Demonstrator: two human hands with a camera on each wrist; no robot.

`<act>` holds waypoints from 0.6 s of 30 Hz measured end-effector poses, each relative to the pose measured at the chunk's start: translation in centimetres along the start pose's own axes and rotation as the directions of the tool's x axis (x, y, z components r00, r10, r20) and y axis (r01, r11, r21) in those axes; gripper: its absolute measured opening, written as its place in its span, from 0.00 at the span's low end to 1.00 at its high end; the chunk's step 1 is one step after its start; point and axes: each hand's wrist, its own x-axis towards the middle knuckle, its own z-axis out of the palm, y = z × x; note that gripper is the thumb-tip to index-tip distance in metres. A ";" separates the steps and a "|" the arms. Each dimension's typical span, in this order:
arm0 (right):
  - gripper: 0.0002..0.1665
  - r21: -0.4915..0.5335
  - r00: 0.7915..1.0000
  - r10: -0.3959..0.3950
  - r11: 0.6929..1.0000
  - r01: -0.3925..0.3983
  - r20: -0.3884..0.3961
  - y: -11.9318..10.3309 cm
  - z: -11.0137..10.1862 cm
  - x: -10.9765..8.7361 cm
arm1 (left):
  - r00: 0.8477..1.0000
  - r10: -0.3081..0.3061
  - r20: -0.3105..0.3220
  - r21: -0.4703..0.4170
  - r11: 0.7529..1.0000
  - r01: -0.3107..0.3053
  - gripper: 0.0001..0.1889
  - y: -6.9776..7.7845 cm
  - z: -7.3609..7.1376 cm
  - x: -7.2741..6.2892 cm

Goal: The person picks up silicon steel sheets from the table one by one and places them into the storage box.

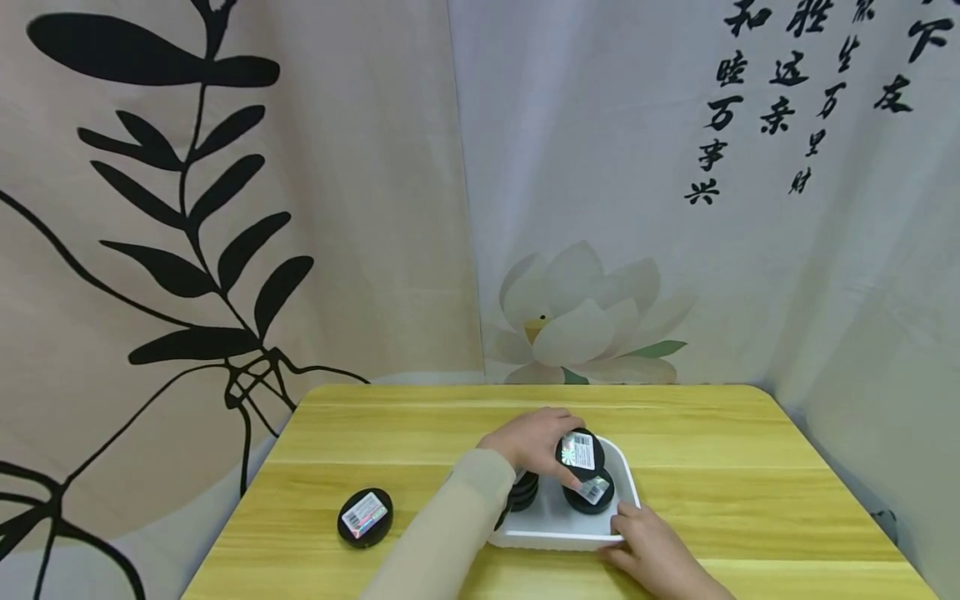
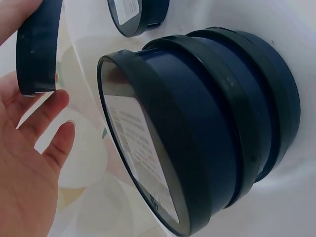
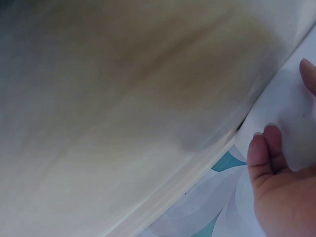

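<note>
My left hand (image 1: 534, 443) holds a flat round black case (image 1: 580, 450) by its edge, over the right part of a white tray (image 1: 551, 542). The case has a barcode label on its face. Just below it, another labelled black case (image 1: 594, 495) lies in the tray; the held one overlaps it, and I cannot tell whether they touch. A stack of black cases (image 2: 197, 123) stands in the tray near the left wrist, partly hidden by that arm in the head view. My right hand (image 1: 651, 546) grips the tray's front right corner, thumb at the rim.
A single black case (image 1: 364, 518) with a label lies on the wooden table (image 1: 420, 425), left of the tray and beyond the left forearm. Behind the table hangs a printed cloth (image 1: 390, 208) with leaves, a lotus and writing.
</note>
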 end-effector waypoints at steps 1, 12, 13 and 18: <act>0.15 -0.004 1.000 0.000 1.000 0.000 -0.001 0.0 0.0 0.0 | 1.000 0.004 0.004 0.008 1.000 -0.004 0.46 0.0 0.0 0.1; 0.14 -0.007 0.998 0.027 1.000 -0.027 0.054 0.1 -0.1 0.4 | 0.999 -0.003 0.034 0.030 1.000 0.002 0.48 -0.1 0.4 0.9; 0.14 -0.007 0.998 0.025 1.000 -0.024 0.052 0.1 -0.1 0.4 | 0.999 -0.004 0.040 0.030 1.000 0.003 0.48 -0.1 0.4 1.0; 0.14 -0.004 0.997 0.035 0.999 -0.035 0.062 0.1 0.0 0.2 | 0.997 -0.006 0.073 0.014 1.000 0.005 0.47 0.1 0.1 0.9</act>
